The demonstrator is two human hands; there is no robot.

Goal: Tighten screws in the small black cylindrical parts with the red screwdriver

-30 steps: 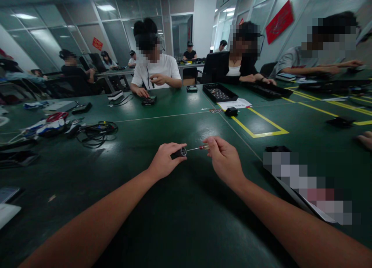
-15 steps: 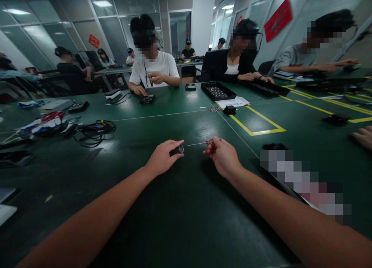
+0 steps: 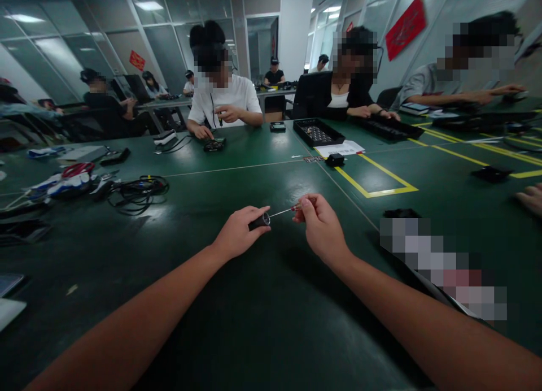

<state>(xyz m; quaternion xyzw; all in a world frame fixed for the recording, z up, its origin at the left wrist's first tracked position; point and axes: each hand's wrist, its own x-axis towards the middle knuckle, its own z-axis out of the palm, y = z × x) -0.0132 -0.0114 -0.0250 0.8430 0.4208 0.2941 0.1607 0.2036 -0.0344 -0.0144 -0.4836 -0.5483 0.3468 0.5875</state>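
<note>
My left hand (image 3: 237, 230) is closed around a short black cylinder (image 3: 259, 222) with a pale ring at its round end, which faces right. I cannot make out what kind of part it is. My right hand (image 3: 320, 221) pinches a thin screwdriver (image 3: 280, 212) by its reddish handle, most of which the fingers cover. The screwdriver's metal shaft points left and slightly down, its tip at the cylinder's ringed end. Whether the tip goes inside or only touches the rim is too small to tell. Both hands are above the green table (image 3: 237, 323).
Tangled black cables (image 3: 141, 192) lie at the left. Ahead are a small black block (image 3: 335, 160), a white paper (image 3: 342, 148) and a black tray (image 3: 318, 133). A dark, blurred-out object lies beside my right forearm. Several people sit around, and another person's hand (image 3: 530, 198) shows at the right.
The screwdriver has moved left and tilted, its tip now at the cylinder's end instead of a small gap away. My right hand has turned; the left has shifted slightly.
</note>
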